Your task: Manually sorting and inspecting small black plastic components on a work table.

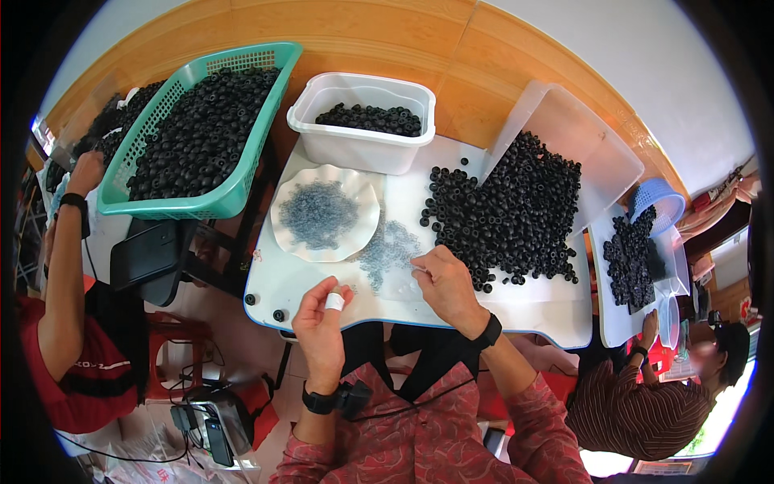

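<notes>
My left hand (321, 327) is raised at the table's front edge, its fingers curled together, with a white wrap (334, 301) around one fingertip. What it holds, if anything, is too small to make out. Over the table, my right hand (448, 292) pinches thumb and finger together beside a loose spread of tiny clear pieces (389, 250); anything in the pinch cannot be made out. A white scalloped plate (367, 189) left of that spread carries a heap of similar clear bits (318, 214). Right of my right hand, a large pile of small black ring-shaped parts (516, 214) spills across the table.
A clear bin (601, 165) lies tipped behind the pile. At the back stands a white tub (355, 149) of black parts; a green basket (230, 202) of them is to the left. Two black parts lie at the front left corner. Co-workers sit on both sides.
</notes>
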### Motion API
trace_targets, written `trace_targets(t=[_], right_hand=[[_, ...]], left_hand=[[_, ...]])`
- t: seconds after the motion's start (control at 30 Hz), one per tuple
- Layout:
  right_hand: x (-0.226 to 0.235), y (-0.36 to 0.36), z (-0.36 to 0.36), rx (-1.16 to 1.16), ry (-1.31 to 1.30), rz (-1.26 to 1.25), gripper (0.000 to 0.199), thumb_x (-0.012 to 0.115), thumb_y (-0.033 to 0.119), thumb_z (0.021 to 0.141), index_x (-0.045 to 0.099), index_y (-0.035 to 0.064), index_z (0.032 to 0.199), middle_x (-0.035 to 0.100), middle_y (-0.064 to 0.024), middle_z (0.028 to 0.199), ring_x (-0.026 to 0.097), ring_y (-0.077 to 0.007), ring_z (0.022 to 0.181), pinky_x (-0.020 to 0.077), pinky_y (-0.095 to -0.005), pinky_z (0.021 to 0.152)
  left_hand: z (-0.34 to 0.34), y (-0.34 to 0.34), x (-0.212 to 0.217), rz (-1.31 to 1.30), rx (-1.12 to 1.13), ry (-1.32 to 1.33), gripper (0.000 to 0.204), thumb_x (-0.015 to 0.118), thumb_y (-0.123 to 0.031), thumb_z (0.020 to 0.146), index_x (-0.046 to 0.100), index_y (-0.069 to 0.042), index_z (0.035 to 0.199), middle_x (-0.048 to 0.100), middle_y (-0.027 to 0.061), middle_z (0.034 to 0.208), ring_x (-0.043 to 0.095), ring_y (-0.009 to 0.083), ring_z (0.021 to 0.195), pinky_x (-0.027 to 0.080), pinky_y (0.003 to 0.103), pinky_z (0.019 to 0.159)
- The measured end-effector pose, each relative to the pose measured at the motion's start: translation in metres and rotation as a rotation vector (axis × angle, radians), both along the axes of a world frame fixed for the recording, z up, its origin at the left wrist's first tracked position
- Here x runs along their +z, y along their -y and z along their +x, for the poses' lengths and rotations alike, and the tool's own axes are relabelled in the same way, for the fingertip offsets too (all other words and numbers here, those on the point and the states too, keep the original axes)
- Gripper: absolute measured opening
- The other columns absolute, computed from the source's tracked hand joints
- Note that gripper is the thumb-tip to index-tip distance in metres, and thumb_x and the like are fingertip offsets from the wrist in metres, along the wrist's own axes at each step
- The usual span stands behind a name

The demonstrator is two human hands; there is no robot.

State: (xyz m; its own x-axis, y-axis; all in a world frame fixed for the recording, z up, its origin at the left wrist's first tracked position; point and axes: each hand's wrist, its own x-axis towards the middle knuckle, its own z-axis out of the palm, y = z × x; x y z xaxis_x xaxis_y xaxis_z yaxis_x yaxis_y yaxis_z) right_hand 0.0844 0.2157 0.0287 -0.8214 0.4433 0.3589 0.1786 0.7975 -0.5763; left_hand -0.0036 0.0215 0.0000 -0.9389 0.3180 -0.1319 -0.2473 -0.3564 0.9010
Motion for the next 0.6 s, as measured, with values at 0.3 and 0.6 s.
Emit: trace_targets(t=[0.3,0.6], right_hand=[[0.011,0.001,-0.003,0.059,0.025,-0.007,0.011,0.067,0.001,0.081,0.07,0.0,0.091,0.062,-0.012,0.085,0.062,-0.0292,0.071,0.0512,-0.0364,0.065],[0.031,-0.055,-0.035,-0.076,-0.014,0.155,0.009,0.063,0.003,0.082,0.07,0.0011,0.088,0.064,-0.0153,0.082,0.064,-0.033,0.078,0.0513,-0.0396,0.069]], left_hand=[[0.019,-0.009,0.005,-0.017,-0.197,0.017,0.02,0.056,-0.001,0.096,0.063,0.006,0.112,0.066,0.0113,0.104,0.067,0.0197,0.09,0.058,0.031,0.081],[0.016,-0.007,-0.001,0.021,-0.223,0.019,0.02,0.054,0.001,0.096,0.061,0.006,0.113,0.065,0.0118,0.108,0.067,0.0175,0.091,0.058,0.03,0.081]])
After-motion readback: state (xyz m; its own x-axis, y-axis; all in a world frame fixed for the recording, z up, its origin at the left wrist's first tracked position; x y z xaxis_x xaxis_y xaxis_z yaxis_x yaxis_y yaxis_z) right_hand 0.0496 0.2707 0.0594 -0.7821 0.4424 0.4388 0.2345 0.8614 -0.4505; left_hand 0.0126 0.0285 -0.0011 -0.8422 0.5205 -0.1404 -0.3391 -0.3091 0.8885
